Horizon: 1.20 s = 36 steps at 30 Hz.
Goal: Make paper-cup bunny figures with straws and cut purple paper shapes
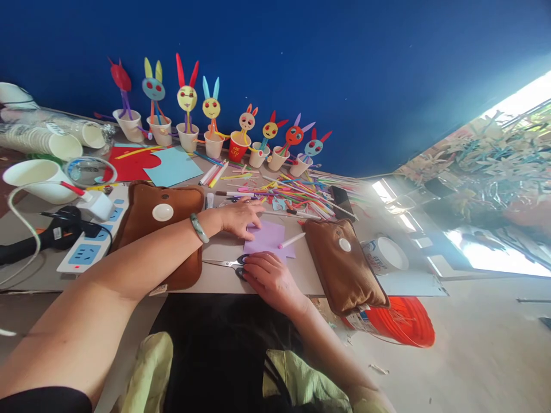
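Observation:
My left hand (pixel 239 217) lies flat, fingers stretched out, on the upper left corner of a small purple paper sheet (pixel 270 238) on the table. A green bangle sits on that wrist. My right hand (pixel 269 276) rests at the sheet's near edge, fingers curled over the black handles of a pair of scissors (pixel 224 263) whose blades point left. A pink pen (pixel 291 240) lies across the paper's right side.
Two brown cushions (pixel 161 229) (pixel 344 264) flank the paper. Several paper-cup bunny figures (pixel 210 123) line the blue wall, with scattered coloured straws (pixel 297 192), red and blue card (pixel 172 166), a power strip (pixel 92 238), stacked cups (pixel 38 140) and an orange bucket (pixel 404 324).

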Available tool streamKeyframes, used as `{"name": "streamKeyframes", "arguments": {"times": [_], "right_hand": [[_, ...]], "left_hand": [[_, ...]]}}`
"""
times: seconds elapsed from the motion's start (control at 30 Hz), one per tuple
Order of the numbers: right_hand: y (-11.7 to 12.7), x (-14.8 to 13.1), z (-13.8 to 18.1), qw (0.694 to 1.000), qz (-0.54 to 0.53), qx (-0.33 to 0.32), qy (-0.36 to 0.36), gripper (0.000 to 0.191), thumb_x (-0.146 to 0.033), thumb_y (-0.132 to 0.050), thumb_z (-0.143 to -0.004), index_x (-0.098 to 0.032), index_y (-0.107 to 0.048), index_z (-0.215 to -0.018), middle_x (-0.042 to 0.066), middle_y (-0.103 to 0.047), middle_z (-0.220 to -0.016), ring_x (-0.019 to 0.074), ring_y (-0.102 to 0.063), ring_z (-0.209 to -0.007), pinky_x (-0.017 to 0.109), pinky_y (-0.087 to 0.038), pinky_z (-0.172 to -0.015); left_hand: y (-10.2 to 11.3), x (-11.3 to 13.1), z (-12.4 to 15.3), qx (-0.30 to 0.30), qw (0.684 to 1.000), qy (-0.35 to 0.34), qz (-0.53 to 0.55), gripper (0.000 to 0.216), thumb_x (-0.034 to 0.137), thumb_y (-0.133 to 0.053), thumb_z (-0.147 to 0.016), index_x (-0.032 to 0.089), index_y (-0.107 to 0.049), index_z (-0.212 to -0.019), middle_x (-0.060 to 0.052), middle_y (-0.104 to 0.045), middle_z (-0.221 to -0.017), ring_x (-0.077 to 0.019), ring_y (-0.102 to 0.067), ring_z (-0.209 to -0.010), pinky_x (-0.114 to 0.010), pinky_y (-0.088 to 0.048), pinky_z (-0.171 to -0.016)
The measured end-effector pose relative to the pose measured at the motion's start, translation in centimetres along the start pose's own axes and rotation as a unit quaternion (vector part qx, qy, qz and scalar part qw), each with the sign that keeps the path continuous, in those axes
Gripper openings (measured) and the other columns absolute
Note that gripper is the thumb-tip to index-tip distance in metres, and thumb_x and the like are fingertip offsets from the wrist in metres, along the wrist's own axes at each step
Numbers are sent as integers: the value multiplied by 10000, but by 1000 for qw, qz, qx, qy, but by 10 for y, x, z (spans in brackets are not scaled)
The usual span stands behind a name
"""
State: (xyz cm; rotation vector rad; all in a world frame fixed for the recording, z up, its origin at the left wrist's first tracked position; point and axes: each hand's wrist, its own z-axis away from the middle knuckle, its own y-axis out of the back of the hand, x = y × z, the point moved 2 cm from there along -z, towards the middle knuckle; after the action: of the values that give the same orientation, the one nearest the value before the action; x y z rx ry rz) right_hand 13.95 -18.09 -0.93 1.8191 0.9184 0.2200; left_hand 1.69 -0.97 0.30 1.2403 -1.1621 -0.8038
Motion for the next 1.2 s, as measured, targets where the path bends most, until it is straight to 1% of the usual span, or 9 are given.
{"name": "streamKeyframes", "arguments": {"times": [0.1, 0.23, 0.5, 0.83, 1.0, 1.2], "right_hand": [[1, -1, 0, 1000, -7, 8, 2, 77, -206, -627, -963, -185, -690, -1002, 81, -768, -1020, 213, -691, -1007, 382, -565, -908], [2, -2, 0, 1000, -13, 14, 3, 65, -192, -629, -958, -175, -684, -989, 86, -766, -1000, 220, -693, -990, 389, -569, -896], [1, 0, 3, 1000, -13, 18, 3, 67, -175, -619, -959, -183, -680, -984, 85, -766, -1018, 224, -694, -989, 391, -570, -894], [2, 1, 4, 999, -12, 38, 9, 48, -166, -641, -946, -179, -673, -980, 85, -766, -1023, 219, -690, -975, 384, -565, -879], [2, 2, 5, 999, -12, 34, 20, 83, -150, -628, -943, -184, -667, -1008, 85, -764, -1053, 217, -684, -990, 391, -564, -895], [5, 3, 6, 999, -3, 34, 31, 79, -146, -628, -940, -180, -659, -1005, 83, -763, -1030, 214, -679, -972, 386, -565, -882]], "left_hand": [[-2, -1, -1, 1, 1000, 5, -4, 255, 441, -726, -794, 277, -803, -974, -90, -613, -1356, -335, -429, -1387, -471, -294, -1134], [-3, -3, -1, 10, 1000, 4, -7, 254, 443, -735, -783, 266, -809, -951, -81, -641, -1321, -336, -442, -1372, -457, -304, -1133], [-5, -4, -2, 18, 1000, 4, -5, 264, 451, -742, -786, 254, -805, -951, -80, -625, -1356, -327, -468, -1368, -437, -324, -1128], [-7, -4, -3, 40, 999, -5, 4, 233, 421, -768, -765, 227, -795, -891, -91, -667, -1297, -313, -530, -1315, -411, -394, -1071], [-7, -5, -3, 45, 999, 0, 3, 267, 419, -771, -758, 219, -791, -934, -107, -630, -1374, -327, -509, -1338, -428, -381, -1085], [-6, -4, -3, 40, 999, -6, 10, 241, 409, -772, -753, 214, -783, -894, -96, -651, -1329, -316, -540, -1295, -426, -384, -1081]]}}
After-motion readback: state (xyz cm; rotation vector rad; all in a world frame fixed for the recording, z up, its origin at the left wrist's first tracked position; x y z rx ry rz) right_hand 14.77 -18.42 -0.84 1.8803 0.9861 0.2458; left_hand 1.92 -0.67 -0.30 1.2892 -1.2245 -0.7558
